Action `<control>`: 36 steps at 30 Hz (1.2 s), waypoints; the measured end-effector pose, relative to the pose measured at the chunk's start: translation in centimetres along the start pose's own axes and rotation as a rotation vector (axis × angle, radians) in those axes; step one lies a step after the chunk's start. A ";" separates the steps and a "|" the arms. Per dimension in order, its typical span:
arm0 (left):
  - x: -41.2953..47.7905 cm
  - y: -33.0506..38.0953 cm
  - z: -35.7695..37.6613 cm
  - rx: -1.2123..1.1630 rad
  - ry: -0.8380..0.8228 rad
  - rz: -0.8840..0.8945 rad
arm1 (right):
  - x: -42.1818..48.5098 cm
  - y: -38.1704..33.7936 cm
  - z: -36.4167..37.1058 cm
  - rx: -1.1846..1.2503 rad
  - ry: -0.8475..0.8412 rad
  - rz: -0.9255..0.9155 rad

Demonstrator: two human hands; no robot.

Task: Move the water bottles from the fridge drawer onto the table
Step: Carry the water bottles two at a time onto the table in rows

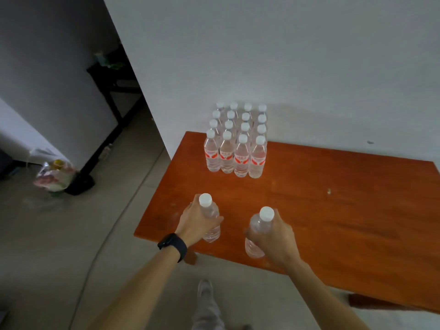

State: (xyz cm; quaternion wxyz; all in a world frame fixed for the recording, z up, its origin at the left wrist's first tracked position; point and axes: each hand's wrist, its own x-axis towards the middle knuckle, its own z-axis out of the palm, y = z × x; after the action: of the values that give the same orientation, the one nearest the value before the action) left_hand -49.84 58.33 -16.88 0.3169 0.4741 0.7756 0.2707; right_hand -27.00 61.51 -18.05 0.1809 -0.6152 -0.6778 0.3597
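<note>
Both hands are over the near edge of the orange tabletop (333,210). The left hand (195,225) (black watch (172,246) on the wrist) has its fingers curled round one water bottle (210,214), and the right hand (276,239) wraps round a second bottle (256,226), both upright, white caps up. Further back, by the wall, a block of bottles (235,151) stands in tight rows.
</note>
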 end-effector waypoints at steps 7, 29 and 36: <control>10.8 -0.5 -0.8 -0.057 -0.083 0.052 | 9.3 -2.6 3.7 0.034 0.050 0.080; 25.3 -4.5 -2.0 0.019 -0.235 0.228 | 22.1 -7.9 9.8 0.218 0.219 0.052; 24.2 -7.6 -1.3 -0.011 -0.208 0.046 | 21.3 -4.0 10.7 0.388 0.142 0.191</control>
State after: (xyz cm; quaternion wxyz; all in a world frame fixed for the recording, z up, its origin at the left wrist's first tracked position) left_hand -63.55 77.09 -27.25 0.3918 0.5158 0.7259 0.2313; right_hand -40.96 79.24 -26.61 0.3085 -0.6539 -0.5202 0.4546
